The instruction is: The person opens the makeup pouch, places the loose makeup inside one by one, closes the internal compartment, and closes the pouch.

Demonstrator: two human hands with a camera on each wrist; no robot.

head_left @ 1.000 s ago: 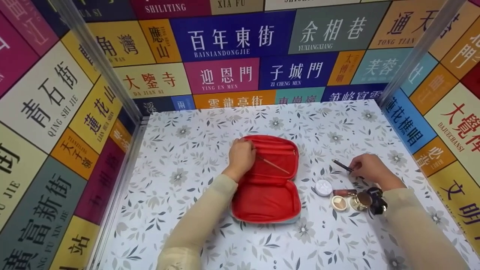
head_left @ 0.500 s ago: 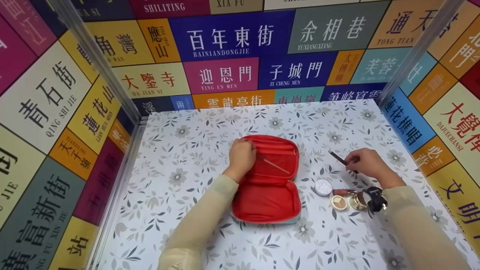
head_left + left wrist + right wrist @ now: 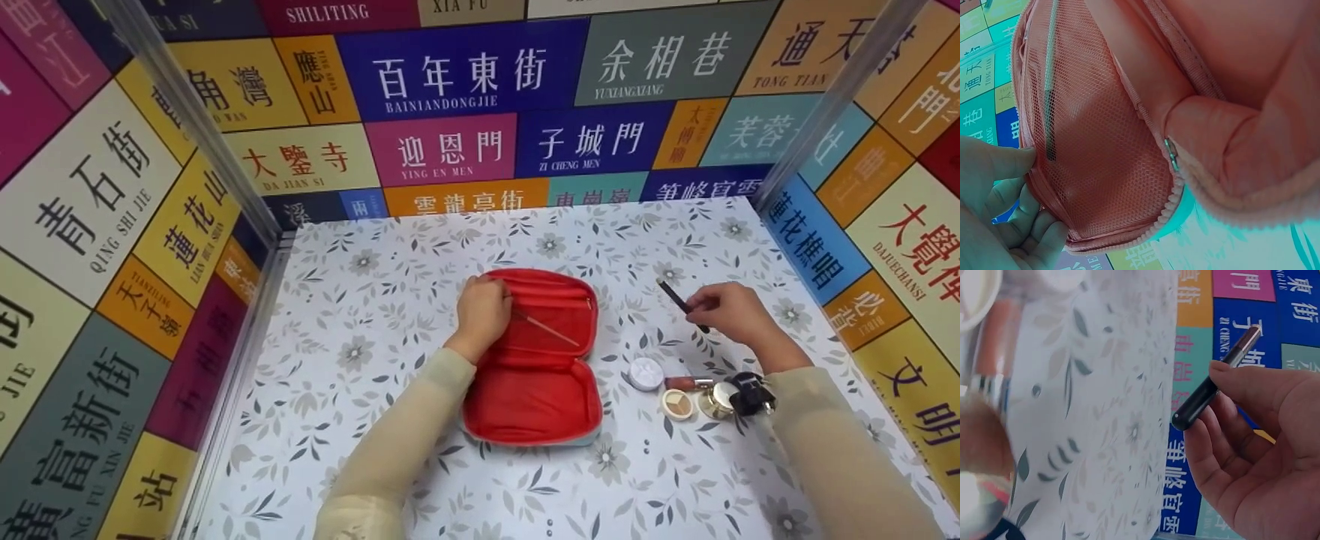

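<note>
A red-lined cosmetic bag (image 3: 536, 405) lies unzipped and spread flat on the table. My left hand (image 3: 484, 319) grips the left edge of its far half; in the left wrist view the thumb and fingers pinch the rim beside the mesh pocket (image 3: 1095, 135). Behind that mesh sits a thin stick (image 3: 1050, 73), pale with a dark end. My right hand (image 3: 739, 315) holds a slim black cosmetic pencil (image 3: 1202, 400) between thumb and fingers, raised to the right of the bag. One end of the pencil looks brownish in the right wrist view.
Right of the bag stand a round white case (image 3: 646, 373), a reddish lip gloss tube (image 3: 680, 383), a three-colour palette (image 3: 679, 405) and a gold-and-white jar (image 3: 718, 397). A black wrist camera (image 3: 752, 395) partly covers this group. Sign-covered walls (image 3: 465, 67) enclose the floral table (image 3: 360, 300).
My right hand has lifted the pencil away from the makeup items, moving a little toward the back of the table. The left hand and the bag stay where they were.
</note>
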